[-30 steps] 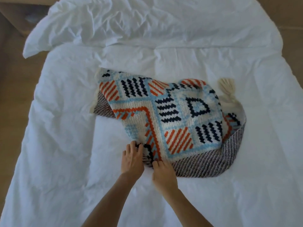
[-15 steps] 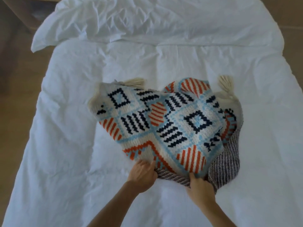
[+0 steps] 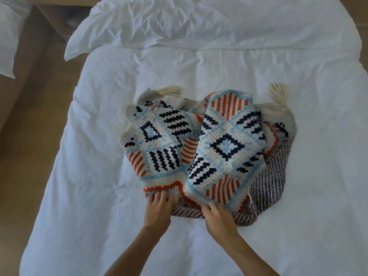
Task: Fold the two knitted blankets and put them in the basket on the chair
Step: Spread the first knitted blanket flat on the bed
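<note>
Head view: two knitted blankets bunched mid-bed.
Left hand (image 3: 159,209) and right hand (image 3: 219,219) each pinch the near edge of the patterned blanket (image 3: 225,148), which lies rumpled over the grey ribbed blanket (image 3: 267,186) on the white bed (image 3: 95,160); a cream tassel (image 3: 278,94) sticks out far right.

Before me lies a bed (image 3: 103,176) covered in creased white linen, a rumpled white pillow (image 3: 179,22) at its far end, brown floor (image 3: 33,120) to my left, soft even light throughout.
</note>
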`<state>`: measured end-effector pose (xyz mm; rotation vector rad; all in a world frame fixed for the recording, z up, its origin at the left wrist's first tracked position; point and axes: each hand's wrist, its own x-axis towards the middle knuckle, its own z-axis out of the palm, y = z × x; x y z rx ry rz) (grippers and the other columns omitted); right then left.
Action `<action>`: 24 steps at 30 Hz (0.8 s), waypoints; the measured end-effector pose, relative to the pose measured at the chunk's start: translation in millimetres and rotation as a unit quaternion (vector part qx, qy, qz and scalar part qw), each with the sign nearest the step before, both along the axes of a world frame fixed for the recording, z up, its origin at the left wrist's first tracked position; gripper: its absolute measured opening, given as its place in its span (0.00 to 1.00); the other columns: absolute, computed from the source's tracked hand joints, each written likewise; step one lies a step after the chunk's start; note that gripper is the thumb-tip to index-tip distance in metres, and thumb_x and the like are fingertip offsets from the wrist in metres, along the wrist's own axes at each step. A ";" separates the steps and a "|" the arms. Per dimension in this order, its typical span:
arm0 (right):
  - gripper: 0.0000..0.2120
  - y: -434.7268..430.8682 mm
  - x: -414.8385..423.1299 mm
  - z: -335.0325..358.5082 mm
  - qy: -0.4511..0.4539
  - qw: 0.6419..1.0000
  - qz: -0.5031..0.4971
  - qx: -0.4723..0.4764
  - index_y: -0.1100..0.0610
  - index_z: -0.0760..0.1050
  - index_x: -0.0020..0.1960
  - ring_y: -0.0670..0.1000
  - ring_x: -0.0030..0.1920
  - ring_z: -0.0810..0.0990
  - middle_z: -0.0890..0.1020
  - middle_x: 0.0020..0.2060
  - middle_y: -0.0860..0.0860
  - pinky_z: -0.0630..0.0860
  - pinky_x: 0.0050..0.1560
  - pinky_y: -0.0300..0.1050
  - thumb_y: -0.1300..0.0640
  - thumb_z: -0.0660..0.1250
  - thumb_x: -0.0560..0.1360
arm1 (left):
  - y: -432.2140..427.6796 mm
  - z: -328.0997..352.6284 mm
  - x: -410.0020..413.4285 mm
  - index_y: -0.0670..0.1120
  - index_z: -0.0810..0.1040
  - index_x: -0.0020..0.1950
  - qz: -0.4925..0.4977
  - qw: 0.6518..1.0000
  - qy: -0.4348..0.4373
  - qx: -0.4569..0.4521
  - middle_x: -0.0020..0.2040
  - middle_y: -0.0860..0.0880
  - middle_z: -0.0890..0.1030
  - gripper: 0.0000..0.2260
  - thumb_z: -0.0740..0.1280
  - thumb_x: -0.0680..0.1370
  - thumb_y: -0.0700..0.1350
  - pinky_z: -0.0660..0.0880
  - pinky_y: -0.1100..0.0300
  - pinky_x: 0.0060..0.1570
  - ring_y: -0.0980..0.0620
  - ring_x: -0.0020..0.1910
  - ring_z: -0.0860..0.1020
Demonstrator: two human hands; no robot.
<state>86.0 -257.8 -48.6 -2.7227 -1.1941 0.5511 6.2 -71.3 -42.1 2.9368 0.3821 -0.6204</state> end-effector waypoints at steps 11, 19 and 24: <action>0.05 -58.0 37.2 26.2 -0.082 0.996 -0.012 0.024 0.60 0.77 0.36 0.53 0.27 0.77 0.77 0.29 0.54 0.74 0.25 0.43 0.65 0.63 0.68 | 13.5 25.6 31.0 0.45 0.68 0.58 0.289 0.955 -0.043 -0.050 0.54 0.44 0.74 0.11 0.62 0.76 0.40 0.71 0.45 0.53 0.42 0.53 0.75; 0.33 -0.8 17.6 43.1 0.051 0.997 0.003 -0.060 0.61 0.63 0.70 0.62 0.65 0.70 0.72 0.64 0.59 0.68 0.64 0.56 0.51 0.69 0.70 | -21.4 51.4 23.1 0.46 0.73 0.53 0.138 0.979 -0.011 -0.147 0.49 0.46 0.80 0.08 0.59 0.78 0.47 0.69 0.59 0.47 0.49 0.47 0.76; 0.23 37.0 -7.9 38.3 0.109 0.992 0.001 0.068 0.57 0.72 0.54 0.52 0.39 0.80 0.80 0.43 0.51 0.74 0.35 0.40 0.60 0.75 0.62 | -25.2 37.9 5.6 0.52 0.75 0.56 0.048 0.994 -0.029 -0.091 0.55 0.51 0.80 0.14 0.63 0.71 0.52 0.68 0.54 0.62 0.47 0.60 0.75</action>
